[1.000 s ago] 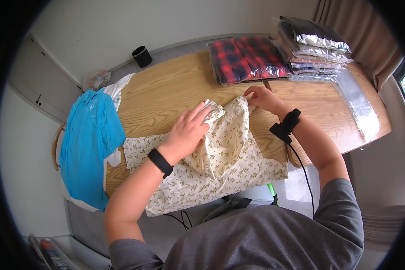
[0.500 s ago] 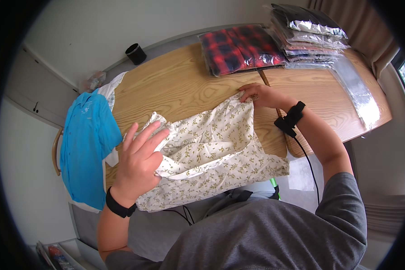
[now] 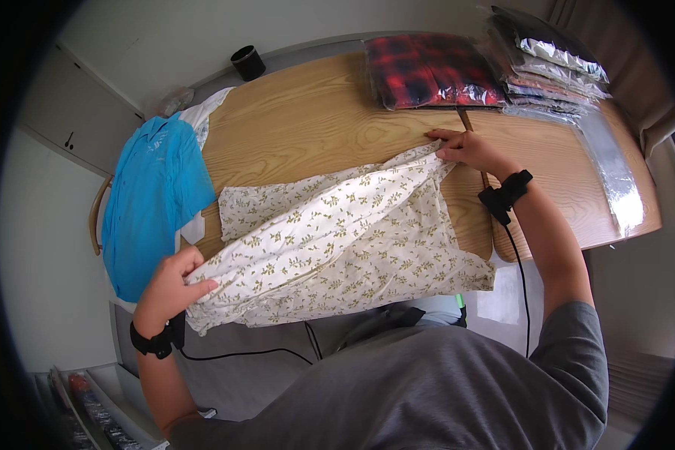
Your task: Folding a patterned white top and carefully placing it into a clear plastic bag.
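Note:
A white garment with a small olive-green leaf print (image 3: 319,225) lies across the near side of the wooden table, its near edge hanging over the front. Its upper layer is drawn taut in a diagonal band between my hands. My left hand (image 3: 171,286) is closed on the near left corner, thumb over the cloth. At the far right corner, my right hand (image 3: 466,150) pinches the cloth with thumb and fingers. Which part of the garment each corner belongs to, I cannot tell.
A blue shirt (image 3: 154,202) drapes over the table's left end, with white cloth (image 3: 202,116) beneath it. Along the far side lie a bagged red-and-black checked garment (image 3: 435,71), a stack of bagged clothes (image 3: 547,64) and clear plastic sleeves (image 3: 611,169). A black bin (image 3: 247,63) stands behind.
My left hand, with fingers raised and spread before, has come down and left and closed on the garment's corner. The upper layer is now stretched diagonally. The right hand keeps its corner.

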`<state>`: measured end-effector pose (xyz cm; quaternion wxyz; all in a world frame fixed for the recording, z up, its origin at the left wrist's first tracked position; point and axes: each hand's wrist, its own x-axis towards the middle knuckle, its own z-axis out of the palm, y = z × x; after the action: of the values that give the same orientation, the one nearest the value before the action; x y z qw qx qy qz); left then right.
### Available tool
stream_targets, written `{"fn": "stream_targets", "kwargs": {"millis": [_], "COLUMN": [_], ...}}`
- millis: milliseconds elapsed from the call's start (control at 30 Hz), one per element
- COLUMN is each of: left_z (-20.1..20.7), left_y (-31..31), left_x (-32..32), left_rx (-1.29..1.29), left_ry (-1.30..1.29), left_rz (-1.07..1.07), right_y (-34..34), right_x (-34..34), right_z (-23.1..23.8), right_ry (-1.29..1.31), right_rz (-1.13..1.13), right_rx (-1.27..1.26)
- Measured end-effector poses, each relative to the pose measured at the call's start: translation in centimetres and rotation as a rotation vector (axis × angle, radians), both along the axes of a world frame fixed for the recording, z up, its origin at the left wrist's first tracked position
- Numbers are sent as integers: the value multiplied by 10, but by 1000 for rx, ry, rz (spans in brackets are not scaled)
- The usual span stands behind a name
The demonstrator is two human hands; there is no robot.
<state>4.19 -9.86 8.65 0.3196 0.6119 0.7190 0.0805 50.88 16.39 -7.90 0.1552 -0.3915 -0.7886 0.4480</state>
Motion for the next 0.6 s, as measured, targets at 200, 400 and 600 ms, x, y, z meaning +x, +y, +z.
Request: {"fn": "stream_targets", "kwargs": {"millis": [200,400,600], "left_z": [-35,-126,-126], "left_y": [44,62,87], "left_x": [-90,-149,-142], "left_rx": [248,49,61], "left_ry": [-404,-313,-428], "left_rz": [107,146,113], "right_y": [0,-12,2], "right_x": [-26,-52,-32], "right_z": [6,8,-1], "right_ry": [-39,60,-1], "right_rz": [-57,-142,-93], "right_rx": [-101,-276,-215]}}
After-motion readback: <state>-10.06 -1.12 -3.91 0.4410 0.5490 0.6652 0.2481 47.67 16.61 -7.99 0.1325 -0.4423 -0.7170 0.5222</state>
